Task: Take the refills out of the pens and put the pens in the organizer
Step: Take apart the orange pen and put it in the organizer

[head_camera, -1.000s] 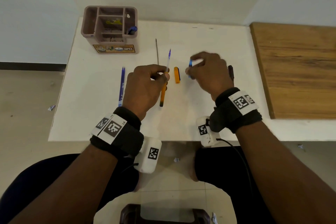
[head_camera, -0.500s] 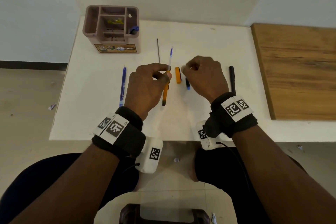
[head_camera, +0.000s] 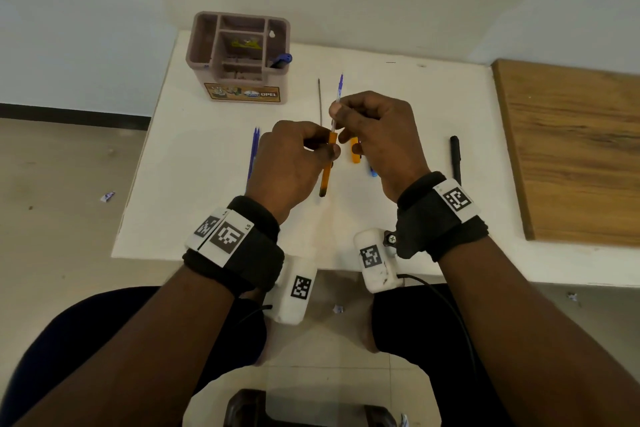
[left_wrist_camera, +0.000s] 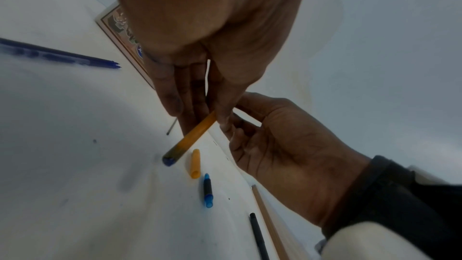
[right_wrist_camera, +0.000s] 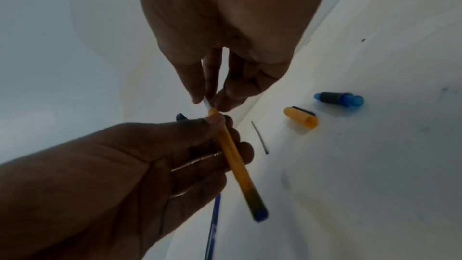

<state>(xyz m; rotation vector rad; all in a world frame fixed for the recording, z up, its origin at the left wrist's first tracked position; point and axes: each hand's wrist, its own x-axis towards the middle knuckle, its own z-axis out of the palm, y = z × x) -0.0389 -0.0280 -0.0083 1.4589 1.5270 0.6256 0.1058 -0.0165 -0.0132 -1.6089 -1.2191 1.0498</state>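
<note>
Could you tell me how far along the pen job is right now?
Partly done. One blue pen already stands in the organizer, and loose refills lie on the table. In hand: the left hand grips the orange pen while the right hand pinches its refill. Left: placing that pen, and the black pen is untouched.

Soft, even indoor light fills the head view; the white table point(head_camera: 214, 211) is bright, with faint shadows under the hands and wide-angle bending at the edges. Both wrist views are dimmer and bluish, strongly warped, with each near palm blurred at the top of the frame. The orange pen point(right_wrist_camera: 240, 167) smears slightly.
</note>
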